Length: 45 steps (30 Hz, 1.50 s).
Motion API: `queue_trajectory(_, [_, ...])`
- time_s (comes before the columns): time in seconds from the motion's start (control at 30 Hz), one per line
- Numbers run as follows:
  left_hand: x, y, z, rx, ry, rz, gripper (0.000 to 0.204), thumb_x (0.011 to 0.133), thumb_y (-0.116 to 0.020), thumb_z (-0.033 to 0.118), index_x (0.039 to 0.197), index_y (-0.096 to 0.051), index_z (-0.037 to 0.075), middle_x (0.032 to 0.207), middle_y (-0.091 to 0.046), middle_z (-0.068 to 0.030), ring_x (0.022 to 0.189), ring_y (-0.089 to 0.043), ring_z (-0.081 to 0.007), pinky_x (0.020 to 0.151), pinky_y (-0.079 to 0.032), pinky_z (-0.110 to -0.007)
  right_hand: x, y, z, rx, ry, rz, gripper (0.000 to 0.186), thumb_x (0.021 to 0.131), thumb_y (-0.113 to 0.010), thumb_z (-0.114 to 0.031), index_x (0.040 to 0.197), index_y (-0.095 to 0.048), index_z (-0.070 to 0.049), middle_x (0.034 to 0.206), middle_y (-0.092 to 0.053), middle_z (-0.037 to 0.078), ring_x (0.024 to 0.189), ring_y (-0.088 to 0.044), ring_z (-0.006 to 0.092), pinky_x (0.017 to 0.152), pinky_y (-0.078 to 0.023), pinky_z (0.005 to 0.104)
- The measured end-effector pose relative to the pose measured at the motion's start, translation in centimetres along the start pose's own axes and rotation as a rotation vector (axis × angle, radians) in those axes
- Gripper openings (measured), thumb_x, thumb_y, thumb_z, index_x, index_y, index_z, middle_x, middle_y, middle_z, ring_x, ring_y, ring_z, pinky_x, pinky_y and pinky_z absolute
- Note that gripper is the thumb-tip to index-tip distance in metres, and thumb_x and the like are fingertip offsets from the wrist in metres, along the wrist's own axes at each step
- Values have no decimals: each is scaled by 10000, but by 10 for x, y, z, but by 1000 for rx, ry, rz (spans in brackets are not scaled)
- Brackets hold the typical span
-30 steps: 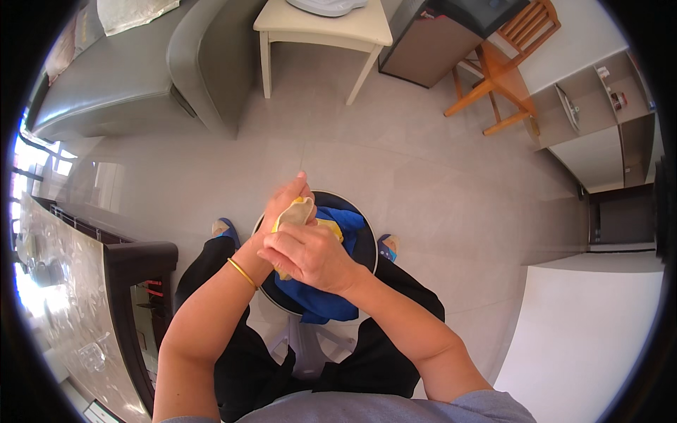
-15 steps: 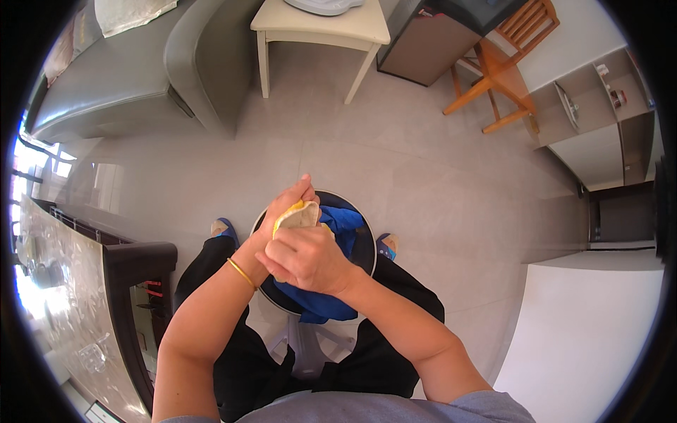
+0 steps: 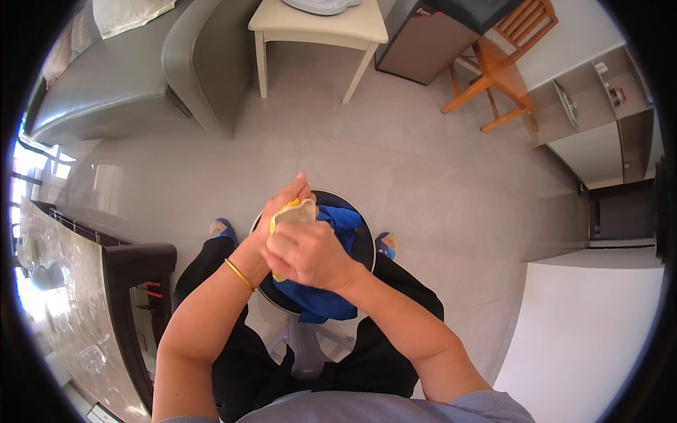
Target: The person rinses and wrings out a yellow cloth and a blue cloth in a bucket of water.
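Over a round dark seat or basin with a pale rim (image 3: 367,264), my two hands meet around a soft yellow-and-cream piece (image 3: 295,212). It has a cream face and a yellow edge; its exact kind does not show. My left hand (image 3: 282,197), a gold bangle at its wrist, holds the piece from behind with the thumb side pointing up. My right hand (image 3: 305,254) is closed in a fist against its near side, covering much of it. Beneath them lies a crumpled blue cloth (image 3: 331,303), draped partly over the rim.
My feet in blue slippers stand on either side, on a grey tiled floor (image 3: 437,183). A dark-framed table (image 3: 77,282) is close at left, a white cabinet (image 3: 592,324) at right. Farther off are a grey sofa (image 3: 120,92), a cream table (image 3: 321,25) and a wooden chair (image 3: 501,70).
My right hand has shifted slightly left and up against the yellow-and-cream piece. The left hand has moved a little left with it; the blue cloth lies as before.
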<state>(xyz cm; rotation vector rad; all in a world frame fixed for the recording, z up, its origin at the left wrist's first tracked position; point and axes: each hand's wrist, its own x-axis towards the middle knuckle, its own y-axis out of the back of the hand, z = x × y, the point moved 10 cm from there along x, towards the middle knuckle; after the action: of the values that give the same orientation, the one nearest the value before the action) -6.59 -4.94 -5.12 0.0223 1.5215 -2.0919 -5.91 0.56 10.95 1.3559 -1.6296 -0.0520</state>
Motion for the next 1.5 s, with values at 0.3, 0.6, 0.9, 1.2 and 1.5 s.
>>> queue_trajectory(0.3, [-2,-1,0,0,-29,263,343,1051,-539,338,765,-511,150,689,-524,27,603,-516,-123,537,-444,-298,0,30,55,107,-274,120,207,876,-657,-49,745,-497,-24,658,-508,102,540,-507,268,494,-417,371])
queue_trajectory(0.6, [-8,-15,1,15,-33,354,337,1059,-519,356,808,-527,131,720,-503,26,665,-504,-118,586,-450,-297,-14,24,79,-93,-329,1,128,846,-687,-153,864,-597,-64,739,-578,87,647,-609,297,533,-497,383])
queue_trajectory(0.9, [1,-7,0,45,21,107,378,1056,-525,346,726,-469,169,640,-434,46,590,-445,-107,535,-413,-306,-1,1,4,36,-37,-59,191,815,-712,-104,749,-538,-63,715,-541,95,585,-566,281,519,-467,376])
queue_trajectory(1.2, [-9,-7,-4,411,95,195,272,1061,-442,209,1117,-602,-4,1058,-650,-103,911,-643,-173,797,-550,-325,-16,21,84,129,-541,-131,255,951,-598,-148,764,-508,2,686,-571,171,632,-576,352,588,-466,425])
queue_trajectory(1.5, [-4,0,-9,285,35,295,279,1053,-512,286,1040,-608,25,993,-665,-85,865,-668,-191,800,-574,-354,-23,32,87,95,-562,-146,292,965,-581,-168,746,-493,5,683,-565,172,620,-558,363,584,-448,434])
